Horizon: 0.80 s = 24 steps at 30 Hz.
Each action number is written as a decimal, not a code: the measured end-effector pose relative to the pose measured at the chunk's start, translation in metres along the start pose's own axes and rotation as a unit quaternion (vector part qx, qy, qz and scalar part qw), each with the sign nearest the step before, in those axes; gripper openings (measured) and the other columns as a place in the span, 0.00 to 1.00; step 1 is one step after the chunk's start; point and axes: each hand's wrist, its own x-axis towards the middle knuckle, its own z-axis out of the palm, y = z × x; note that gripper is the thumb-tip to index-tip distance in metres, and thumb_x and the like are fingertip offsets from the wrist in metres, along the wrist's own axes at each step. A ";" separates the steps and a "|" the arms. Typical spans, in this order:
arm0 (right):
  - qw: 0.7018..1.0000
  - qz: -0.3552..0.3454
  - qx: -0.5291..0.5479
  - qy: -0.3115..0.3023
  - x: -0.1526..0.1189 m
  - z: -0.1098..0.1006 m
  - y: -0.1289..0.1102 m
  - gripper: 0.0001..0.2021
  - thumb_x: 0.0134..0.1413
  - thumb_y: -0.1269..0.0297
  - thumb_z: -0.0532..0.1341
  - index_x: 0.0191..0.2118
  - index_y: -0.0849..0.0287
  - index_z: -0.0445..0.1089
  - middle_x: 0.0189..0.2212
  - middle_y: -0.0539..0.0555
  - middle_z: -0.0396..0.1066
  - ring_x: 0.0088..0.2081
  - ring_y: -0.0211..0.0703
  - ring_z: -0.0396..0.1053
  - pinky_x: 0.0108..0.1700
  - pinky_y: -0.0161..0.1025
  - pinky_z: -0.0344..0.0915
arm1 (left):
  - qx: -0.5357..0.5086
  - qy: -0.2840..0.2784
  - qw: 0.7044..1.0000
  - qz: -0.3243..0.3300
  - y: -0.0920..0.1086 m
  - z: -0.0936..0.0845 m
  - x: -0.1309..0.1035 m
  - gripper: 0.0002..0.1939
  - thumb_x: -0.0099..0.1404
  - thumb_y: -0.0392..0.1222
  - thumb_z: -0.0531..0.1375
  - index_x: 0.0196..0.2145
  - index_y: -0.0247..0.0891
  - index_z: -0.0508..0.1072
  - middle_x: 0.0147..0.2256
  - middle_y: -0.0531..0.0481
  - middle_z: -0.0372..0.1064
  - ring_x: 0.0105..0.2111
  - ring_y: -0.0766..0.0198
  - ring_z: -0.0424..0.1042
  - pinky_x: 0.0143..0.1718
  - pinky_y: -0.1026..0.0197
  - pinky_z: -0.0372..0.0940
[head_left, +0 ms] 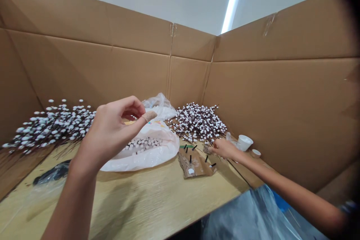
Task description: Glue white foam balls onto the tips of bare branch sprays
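My left hand point(120, 120) is raised in front of a white plastic bag point(163, 153) of loose white berries, thumb and fingers pinched together; a wrapping covers the thumb tip. Whatever it may hold is too small to make out. Farther right, my right hand point(223, 148) reaches low over the table, its fingers closed near the cut ends of some stems. What those fingers hold is hidden. Just left of it lies a torn piece of cardboard point(199, 163) with several short black sticks standing in it and a white blob on top.
White-berried stems lie in a left bunch point(56, 123) and a right bunch point(198, 120). Beyond the white bag is a clear bag point(160, 107). A white cup point(245, 142) and a small roll point(255, 153) stand at the right. Cardboard walls point(135, 71) surround the table point(157, 198).
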 end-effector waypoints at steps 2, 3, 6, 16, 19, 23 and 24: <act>1.000 -0.002 0.005 0.019 0.001 -0.014 0.001 0.15 0.56 0.56 0.57 0.27 0.61 0.73 0.28 0.60 0.75 0.32 0.46 0.72 0.30 0.35 0.58 | 0.003 -0.002 1.000 -0.001 0.000 0.000 0.000 0.13 0.58 0.52 0.61 0.26 0.39 0.70 0.25 0.54 0.72 0.25 0.66 0.70 0.27 0.65 0.63; 1.000 0.000 0.008 0.030 0.002 -0.022 0.002 0.16 0.56 0.56 0.56 0.26 0.61 0.73 0.26 0.60 0.75 0.31 0.46 0.72 0.29 0.35 0.57 | 0.006 -0.003 1.000 -0.001 0.000 0.000 0.000 0.13 0.58 0.52 0.61 0.26 0.40 0.71 0.25 0.54 0.72 0.24 0.66 0.70 0.27 0.65 0.63; 0.998 0.010 0.021 0.063 0.010 -0.045 0.007 0.17 0.56 0.55 0.55 0.26 0.60 0.73 0.25 0.60 0.74 0.30 0.47 0.72 0.29 0.36 0.56 | 0.012 -0.006 1.000 0.001 0.000 0.000 -0.001 0.13 0.58 0.52 0.61 0.26 0.40 0.71 0.24 0.55 0.72 0.24 0.66 0.69 0.27 0.65 0.63; 0.982 0.014 0.100 0.160 0.089 -0.093 0.014 0.20 0.61 0.51 0.53 0.47 0.63 0.69 0.40 0.60 0.73 0.39 0.44 0.72 0.41 0.40 0.66 | 0.006 -0.032 0.999 0.002 0.001 0.000 0.000 0.14 0.59 0.52 0.61 0.26 0.39 0.71 0.25 0.54 0.72 0.24 0.66 0.69 0.28 0.64 0.63; 0.979 0.018 0.115 0.169 0.121 -0.091 0.008 0.17 0.60 0.57 0.57 0.51 0.61 0.65 0.47 0.58 0.69 0.45 0.45 0.70 0.47 0.48 0.68 | 0.004 -0.040 0.999 0.008 0.002 0.000 0.000 0.13 0.59 0.51 0.61 0.26 0.39 0.71 0.25 0.54 0.72 0.25 0.67 0.70 0.28 0.64 0.63; 0.972 0.025 0.143 0.184 0.153 -0.090 0.000 0.15 0.60 0.60 0.58 0.50 0.61 0.66 0.49 0.57 0.68 0.46 0.45 0.69 0.47 0.48 0.69 | 0.008 -0.040 0.999 0.011 0.000 -0.001 -0.001 0.13 0.61 0.51 0.61 0.26 0.39 0.71 0.25 0.55 0.72 0.25 0.68 0.70 0.27 0.65 0.62; 0.969 0.027 0.151 0.193 0.159 -0.092 -0.001 0.15 0.60 0.60 0.58 0.50 0.60 0.66 0.48 0.57 0.68 0.46 0.44 0.69 0.46 0.47 0.69 | 0.008 -0.039 0.999 0.011 0.000 -0.001 -0.001 0.13 0.61 0.51 0.61 0.26 0.39 0.71 0.25 0.55 0.72 0.25 0.68 0.70 0.28 0.65 0.62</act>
